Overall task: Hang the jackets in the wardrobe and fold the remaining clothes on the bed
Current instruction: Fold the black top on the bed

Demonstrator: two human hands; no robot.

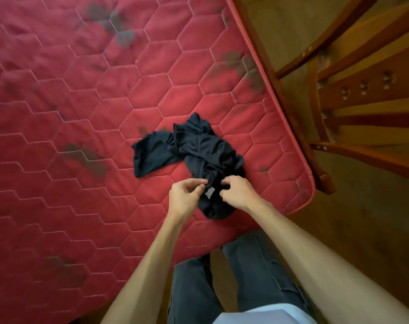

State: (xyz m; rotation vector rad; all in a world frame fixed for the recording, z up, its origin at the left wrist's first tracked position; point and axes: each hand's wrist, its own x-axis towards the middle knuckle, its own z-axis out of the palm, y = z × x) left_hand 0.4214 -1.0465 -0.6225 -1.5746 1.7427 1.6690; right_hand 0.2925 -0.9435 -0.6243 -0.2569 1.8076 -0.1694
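A crumpled black garment (194, 153) lies on the red quilted mattress (82, 101), near its right corner. A small grey label shows at the garment's near edge, between my hands. My left hand (186, 197) pinches the fabric just left of the label. My right hand (237, 191) grips the fabric just right of it, fingers curled into the cloth. One sleeve or leg of the garment spreads out to the left. No jackets or wardrobe are in view.
The mattress has dark stains in several spots. A wooden bed frame or chair (353, 94) stands to the right on a brown floor (374, 230). My legs in dark trousers (252, 274) are at the mattress's near edge.
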